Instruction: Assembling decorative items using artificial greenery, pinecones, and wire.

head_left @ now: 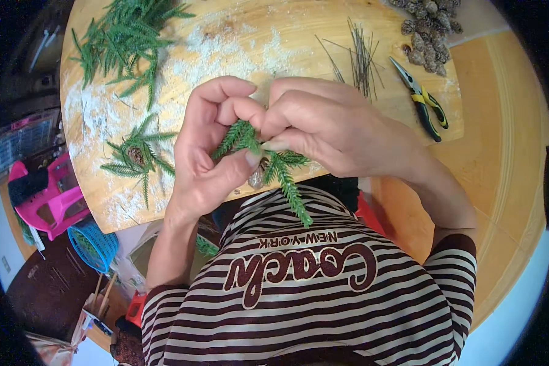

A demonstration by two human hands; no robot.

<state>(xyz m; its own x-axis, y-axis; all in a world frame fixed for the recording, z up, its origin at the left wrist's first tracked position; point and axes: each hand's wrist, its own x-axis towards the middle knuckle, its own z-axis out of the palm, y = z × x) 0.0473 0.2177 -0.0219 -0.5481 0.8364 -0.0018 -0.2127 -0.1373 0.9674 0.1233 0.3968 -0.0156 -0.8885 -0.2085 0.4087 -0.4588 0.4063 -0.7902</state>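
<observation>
In front of my chest, over the table's near edge, both hands hold a small bunch of green artificial pine sprigs [293,194]. My left hand [208,155] pinches the bunch between thumb and fingers, one short sprig pointing up inside its grip. Fingertips of my right hand [323,119] are closed at the centre where the stems meet; whether they also grip a wire is hidden. A brown pine cone [257,177] hangs just below the left thumb, against the sprigs. Left of my hands, a star-shaped cluster of sprigs [145,183] with a pine cone [136,155] in its middle lies on the table.
White flakes are scattered over the wooden table [274,15]. Loose green sprigs [119,46] are heaped at the far left. Thin wires [363,61], yellow-and-black pliers [422,100] and piled pine cones [430,36] lie at right. A pink chair [53,198] and blue basket [94,245] stand left.
</observation>
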